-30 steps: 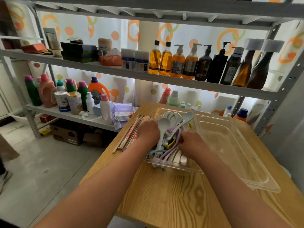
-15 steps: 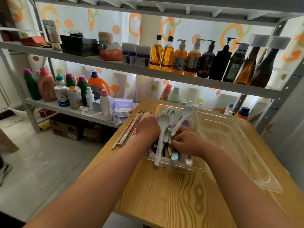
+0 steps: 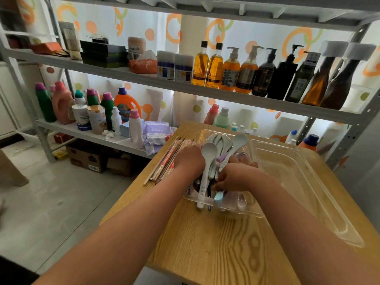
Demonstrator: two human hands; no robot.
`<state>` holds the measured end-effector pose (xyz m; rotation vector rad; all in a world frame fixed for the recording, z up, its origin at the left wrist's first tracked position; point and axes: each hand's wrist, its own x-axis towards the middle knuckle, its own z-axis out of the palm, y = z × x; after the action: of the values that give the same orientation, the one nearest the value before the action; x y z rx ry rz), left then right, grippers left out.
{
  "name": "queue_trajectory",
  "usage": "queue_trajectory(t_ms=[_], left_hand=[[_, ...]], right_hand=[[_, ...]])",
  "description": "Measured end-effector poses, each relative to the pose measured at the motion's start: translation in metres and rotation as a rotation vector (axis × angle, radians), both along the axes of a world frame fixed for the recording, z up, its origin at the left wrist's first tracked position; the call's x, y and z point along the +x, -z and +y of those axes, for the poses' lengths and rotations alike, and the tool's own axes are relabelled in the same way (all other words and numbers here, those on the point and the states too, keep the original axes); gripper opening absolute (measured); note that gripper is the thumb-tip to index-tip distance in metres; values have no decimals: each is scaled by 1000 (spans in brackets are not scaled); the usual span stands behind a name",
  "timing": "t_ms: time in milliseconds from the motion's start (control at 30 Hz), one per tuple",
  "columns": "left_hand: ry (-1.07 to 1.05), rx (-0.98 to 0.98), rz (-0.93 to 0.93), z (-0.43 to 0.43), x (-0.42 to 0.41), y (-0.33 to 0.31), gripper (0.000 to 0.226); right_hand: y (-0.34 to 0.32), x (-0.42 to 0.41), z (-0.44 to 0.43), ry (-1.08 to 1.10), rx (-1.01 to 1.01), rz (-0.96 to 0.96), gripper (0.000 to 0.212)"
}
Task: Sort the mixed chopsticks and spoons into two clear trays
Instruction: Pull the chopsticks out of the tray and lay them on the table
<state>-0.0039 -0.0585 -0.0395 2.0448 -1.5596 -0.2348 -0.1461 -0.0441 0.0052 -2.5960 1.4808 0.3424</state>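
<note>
Both hands in the small tray (image 3: 251, 212), sorting spoons.
Right hand (image 3: 236, 176) curls round handles of spoons (image 3: 208, 157); left hand (image 3: 190, 159) fingers hidden, grip unclear. Chopsticks (image 3: 167, 161) lie just left of left hand. Spoons likely light, stiff, slick plastic; grab mid-handle.

Two arms in view, both bare from the wrist back as far as can be seen. Left forearm (image 3: 123, 223) and right forearm (image 3: 304, 227): smooth, broad near the camera, narrowing to the wrists. Left hand (image 3: 190, 159) and right hand (image 3: 236, 177) bare; knuckles show on the right. Dark patch (image 3: 14, 272) under the left arm: cloth perhaps, cannot tell.
</note>
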Motion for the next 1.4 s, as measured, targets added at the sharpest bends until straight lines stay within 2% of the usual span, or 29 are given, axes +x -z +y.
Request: queue_trajectory(t_ms=[67,133,233,400,567,733,900,1000,1167,1300,1367,1400], left_hand=[[0,-2,9,0,0,0,33],[-1,-4,15,0,0,-1,32],[0,-15,33,2,-1,-2,35],[-4,-23,31,3,-2,-3,34],[-2,-29,54,6,-3,-5,33],[-3,-32,69,8,-4,-7,34],[-10,-16,67,8,-4,-7,34],[-20,-20,68,8,-5,-7,33],[-16,-21,53,8,-4,-8,34],[-18,-23,48,7,-5,-7,34],[-23,-26,44,7,-5,-7,33],[-25,-26,42,7,-5,-7,34]], right_hand=[[0,5,1,-32,-86,44,48],[2,11,0,-112,-154,32,42],[4,19,1,-260,-98,63,29],[0,30,4,-341,-14,145,26],[-3,24,1,-462,-45,168,24],[5,20,-6,-473,-95,121,19],[6,15,-7,-659,-208,254,19],[8,17,-4,-946,-392,375,16],[4,24,-2,-1080,-401,485,15],[6,19,-6,-1137,-477,479,13],[4,15,-9,-1195,-554,384,9],[4,12,-11,-1216,-568,270,14]])
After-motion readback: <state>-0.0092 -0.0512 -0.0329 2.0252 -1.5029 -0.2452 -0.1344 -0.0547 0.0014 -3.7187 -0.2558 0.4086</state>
